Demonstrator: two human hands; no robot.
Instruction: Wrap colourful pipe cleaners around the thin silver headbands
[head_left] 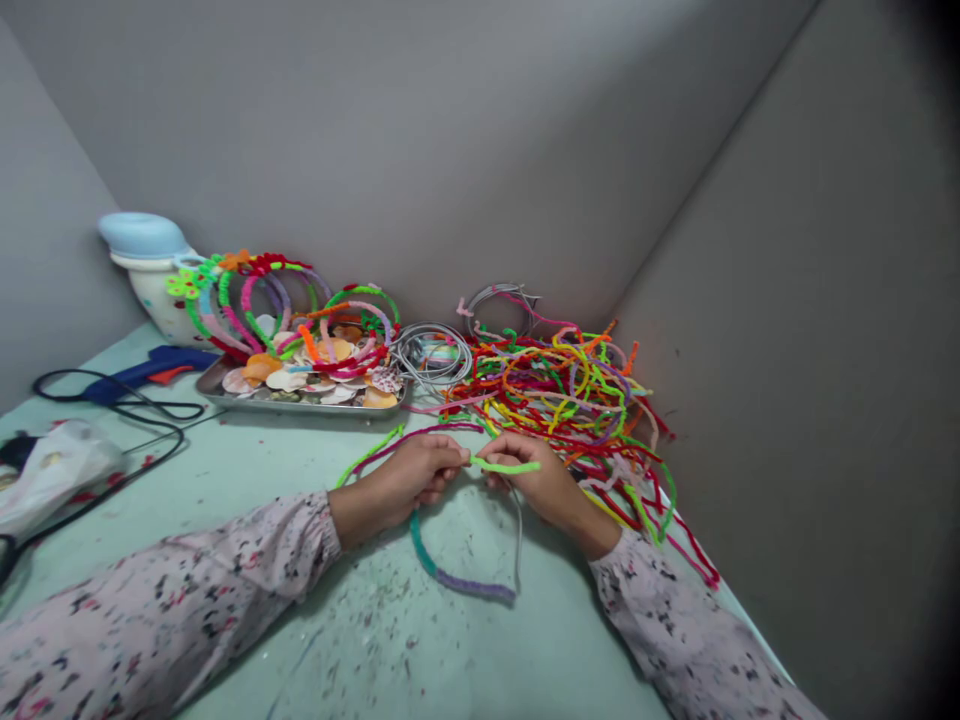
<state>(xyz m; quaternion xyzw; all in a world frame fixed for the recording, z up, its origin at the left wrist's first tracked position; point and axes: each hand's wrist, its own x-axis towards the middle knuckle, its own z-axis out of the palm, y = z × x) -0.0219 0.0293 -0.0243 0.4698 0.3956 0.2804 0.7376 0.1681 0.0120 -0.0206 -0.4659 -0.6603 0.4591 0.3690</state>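
Observation:
Both hands meet over the middle of the table. My left hand [427, 468] is closed in a pinch on a headband [472, 584], whose loop hangs down below, wrapped in teal and purple with a bare grey stretch on its right side. Between finger and thumb, my right hand [525, 470] pinches a bright green pipe cleaner [510, 467]. The green piece runs from the left fingertips across the right fingers, its free end pointing right. The headband's upper part is hidden behind the fingers.
A metal tray [300, 404] of shells and finished headbands stands behind, beside coiled grey wire [433, 355]. At right spreads a tangled pile of pipe cleaners [562, 390]. A blue glue gun [142, 372] with a black cord, a plastic bag [67, 465] and a lidded cup [154, 285] lie left.

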